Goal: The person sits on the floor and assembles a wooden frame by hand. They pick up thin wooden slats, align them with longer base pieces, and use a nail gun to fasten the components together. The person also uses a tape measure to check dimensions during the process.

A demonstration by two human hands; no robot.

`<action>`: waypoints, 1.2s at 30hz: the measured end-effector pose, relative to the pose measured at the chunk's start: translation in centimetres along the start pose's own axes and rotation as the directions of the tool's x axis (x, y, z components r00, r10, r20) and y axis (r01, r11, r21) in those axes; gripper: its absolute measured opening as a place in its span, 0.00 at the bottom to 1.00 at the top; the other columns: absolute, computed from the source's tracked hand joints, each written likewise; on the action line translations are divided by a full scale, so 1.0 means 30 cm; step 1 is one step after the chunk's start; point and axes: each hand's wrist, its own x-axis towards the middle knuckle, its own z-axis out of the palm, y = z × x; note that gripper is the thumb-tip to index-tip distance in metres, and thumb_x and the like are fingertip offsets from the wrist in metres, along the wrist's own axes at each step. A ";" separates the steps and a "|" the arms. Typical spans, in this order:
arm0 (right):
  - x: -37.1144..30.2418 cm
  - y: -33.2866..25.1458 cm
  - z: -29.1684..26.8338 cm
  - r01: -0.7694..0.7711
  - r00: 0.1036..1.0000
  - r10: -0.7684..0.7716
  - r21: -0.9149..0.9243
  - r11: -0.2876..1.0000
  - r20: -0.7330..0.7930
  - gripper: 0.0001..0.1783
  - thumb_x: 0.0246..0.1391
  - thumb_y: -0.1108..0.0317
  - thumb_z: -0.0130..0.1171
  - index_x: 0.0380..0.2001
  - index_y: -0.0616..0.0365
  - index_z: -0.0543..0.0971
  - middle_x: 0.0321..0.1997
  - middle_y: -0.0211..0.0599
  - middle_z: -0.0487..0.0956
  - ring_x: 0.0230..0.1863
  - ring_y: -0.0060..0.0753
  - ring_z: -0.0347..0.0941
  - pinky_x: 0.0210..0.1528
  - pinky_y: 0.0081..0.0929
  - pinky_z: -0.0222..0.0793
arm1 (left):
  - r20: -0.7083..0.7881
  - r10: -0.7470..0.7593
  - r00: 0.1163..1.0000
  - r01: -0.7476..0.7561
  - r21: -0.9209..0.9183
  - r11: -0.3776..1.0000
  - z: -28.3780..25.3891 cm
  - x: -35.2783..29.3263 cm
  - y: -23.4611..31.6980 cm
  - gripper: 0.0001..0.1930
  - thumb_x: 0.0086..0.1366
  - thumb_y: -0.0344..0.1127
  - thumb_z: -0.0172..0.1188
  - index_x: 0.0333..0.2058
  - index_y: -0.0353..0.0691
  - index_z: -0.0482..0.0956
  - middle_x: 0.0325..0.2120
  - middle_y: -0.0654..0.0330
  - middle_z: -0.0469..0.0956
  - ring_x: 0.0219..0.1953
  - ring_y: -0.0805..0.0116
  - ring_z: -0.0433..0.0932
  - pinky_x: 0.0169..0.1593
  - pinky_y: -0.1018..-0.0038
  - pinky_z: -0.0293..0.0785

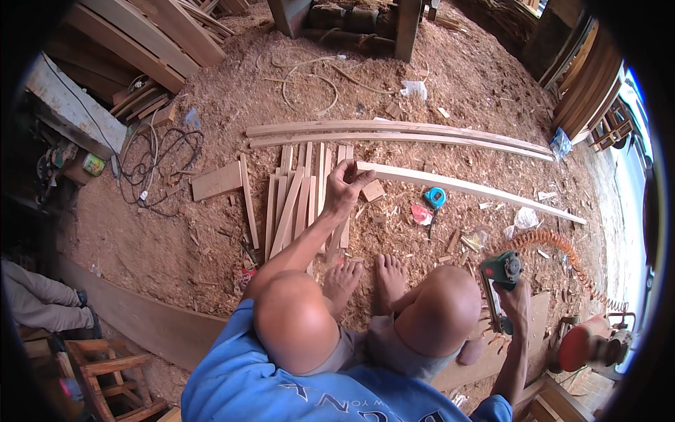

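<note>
Remotely, I follow a left hand (343, 186) pinching the end of a pale strip (464, 186) near the centre, its length running toward three o'clock, while the right hand (517, 301) grips a green nail gun (502, 267) at four. My worry: a stray squeeze could fire a nail toward the bare feet (390, 276) at six, and the orange hose (555, 244), coiled between three and four, might snag and jerk the tool. I'd judge the strip, held one-ended, liable to swing into the blue tape measure (434, 197) at three. Shavings blanket the floor (225, 91); loose slats (285, 211) lie at nine, two longer strips (401, 133) at one. Boards (126, 42) stack between ten and eleven; a bystander's legs (46, 295) show past eight.
</note>
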 end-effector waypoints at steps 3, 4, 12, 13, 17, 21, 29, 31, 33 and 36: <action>0.019 -0.191 -0.136 0.166 0.986 -0.168 0.080 0.983 0.015 0.16 0.50 0.64 0.64 0.41 0.61 0.83 0.26 0.37 0.83 0.26 0.28 0.77 0.31 0.32 0.70 | -0.024 0.036 0.999 -0.035 0.033 0.999 -0.031 -0.026 0.016 0.19 0.57 0.43 0.73 0.40 0.37 0.79 0.34 0.61 0.82 0.36 0.75 0.78 0.45 0.77 0.74; 0.029 -0.260 -0.176 0.215 0.975 -0.220 0.100 0.972 0.039 0.16 0.50 0.64 0.64 0.42 0.60 0.83 0.27 0.35 0.82 0.26 0.25 0.76 0.31 0.31 0.70 | -0.029 0.046 0.999 -0.044 0.061 0.997 -0.042 -0.035 0.023 0.19 0.57 0.42 0.73 0.40 0.37 0.79 0.34 0.61 0.83 0.36 0.75 0.78 0.45 0.77 0.74; 0.146 -0.771 -0.350 0.419 0.886 -0.444 0.181 0.890 0.133 0.34 0.40 0.66 0.72 0.53 0.58 0.72 0.33 0.32 0.81 0.22 0.18 0.73 0.23 0.21 0.70 | 0.042 -0.018 0.999 0.016 0.039 0.999 -0.047 -0.092 0.041 0.16 0.57 0.41 0.73 0.37 0.37 0.79 0.27 0.66 0.79 0.31 0.79 0.73 0.38 0.80 0.70; 0.163 -0.821 -0.347 0.469 0.829 -0.518 0.243 0.849 0.211 0.34 0.40 0.67 0.72 0.53 0.58 0.72 0.31 0.32 0.80 0.21 0.18 0.72 0.22 0.21 0.69 | 0.034 0.026 0.999 -0.028 0.049 0.998 -0.042 -0.094 0.038 0.17 0.57 0.43 0.74 0.34 0.38 0.79 0.22 0.71 0.74 0.26 0.81 0.68 0.32 0.82 0.64; 0.214 -0.974 -0.286 0.551 0.716 -0.609 0.261 0.793 0.340 0.27 0.43 0.67 0.69 0.49 0.60 0.73 0.27 0.32 0.78 0.18 0.18 0.70 0.18 0.21 0.66 | 0.038 0.058 0.998 -0.059 0.000 0.998 -0.026 -0.107 0.031 0.17 0.55 0.45 0.75 0.33 0.39 0.80 0.18 0.75 0.69 0.21 0.85 0.62 0.26 0.84 0.58; 0.244 -1.056 -0.205 0.576 0.640 -0.616 0.244 0.780 0.459 0.23 0.43 0.66 0.67 0.44 0.63 0.76 0.24 0.32 0.78 0.17 0.19 0.69 0.17 0.22 0.65 | 0.026 0.085 0.996 -0.083 -0.071 0.994 -0.011 -0.130 0.040 0.17 0.55 0.45 0.75 0.31 0.39 0.79 0.17 0.76 0.67 0.21 0.85 0.60 0.25 0.83 0.55; 0.239 -1.045 -0.147 0.590 0.656 -0.631 0.239 0.771 0.415 0.16 0.42 0.66 0.66 0.35 0.65 0.80 0.20 0.32 0.77 0.16 0.20 0.69 0.16 0.24 0.65 | 0.085 0.041 0.996 -0.052 0.131 0.990 -0.024 -0.163 0.083 0.18 0.57 0.43 0.74 0.26 0.42 0.74 0.16 0.76 0.61 0.21 0.86 0.57 0.24 0.81 0.51; 0.244 -1.037 -0.142 0.596 0.644 -0.642 0.252 0.762 0.417 0.14 0.42 0.66 0.66 0.31 0.65 0.81 0.19 0.32 0.77 0.15 0.20 0.69 0.16 0.24 0.65 | 0.088 0.049 0.995 -0.059 0.116 0.991 -0.016 -0.169 0.092 0.16 0.57 0.42 0.74 0.27 0.41 0.74 0.16 0.76 0.61 0.21 0.86 0.57 0.23 0.82 0.53; 0.254 -1.031 -0.135 0.585 0.639 -0.631 0.254 0.770 0.441 0.12 0.43 0.66 0.66 0.29 0.65 0.81 0.17 0.32 0.76 0.14 0.21 0.69 0.16 0.24 0.65 | 0.094 0.052 0.994 -0.060 0.088 0.994 -0.010 -0.175 0.100 0.15 0.58 0.40 0.73 0.28 0.41 0.74 0.16 0.76 0.61 0.21 0.87 0.57 0.23 0.83 0.55; 0.270 -1.029 -0.122 0.590 0.631 -0.616 0.225 0.776 0.472 0.12 0.44 0.66 0.66 0.28 0.65 0.82 0.15 0.31 0.75 0.13 0.22 0.70 0.16 0.23 0.65 | 0.100 0.036 0.994 -0.039 0.029 0.999 -0.004 -0.199 0.112 0.14 0.59 0.38 0.73 0.29 0.39 0.74 0.17 0.76 0.62 0.21 0.87 0.58 0.23 0.85 0.63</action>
